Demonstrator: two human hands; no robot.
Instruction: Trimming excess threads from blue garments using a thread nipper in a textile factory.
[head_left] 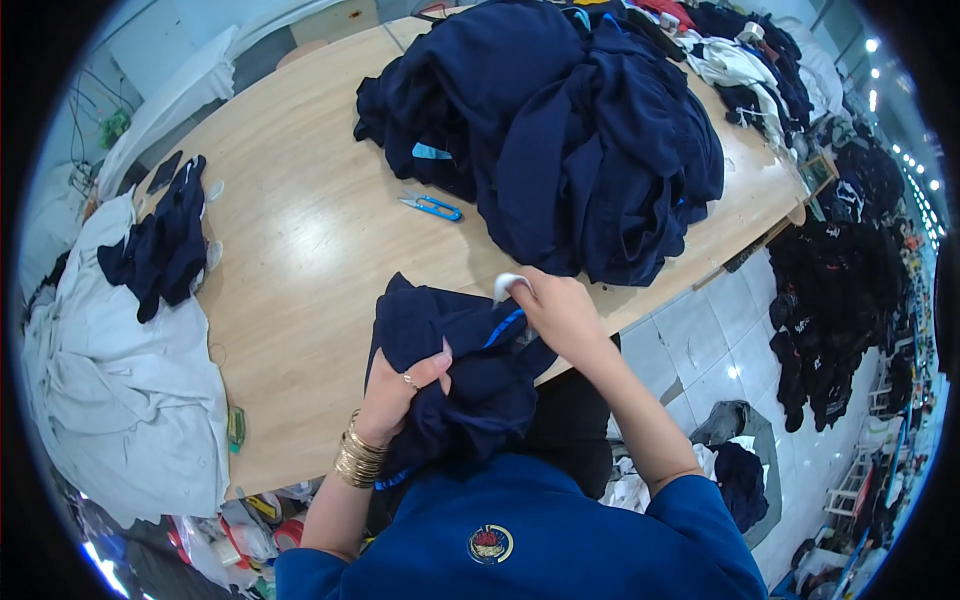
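A navy blue garment (470,385) with a bright blue strip lies over the table's near edge and my lap. My left hand (400,385), with a ring and several gold bangles at the wrist, is closed on its left part, thumb on top. Just above the garment's right side, my right hand (555,310) pinches a small white piece (509,287), perhaps a tag or scrap of cloth. Whether that piece is joined to the garment, I cannot tell. Beyond my hands, blue thread snips (433,207) lie on the wooden table (290,290).
A large heap of navy garments (590,140) covers the table's far middle. At the left are a small navy piece (165,240), white cloth (130,400) and a green packet (236,428). Dark clothes (835,310) lie piled right of the tiled floor (710,320).
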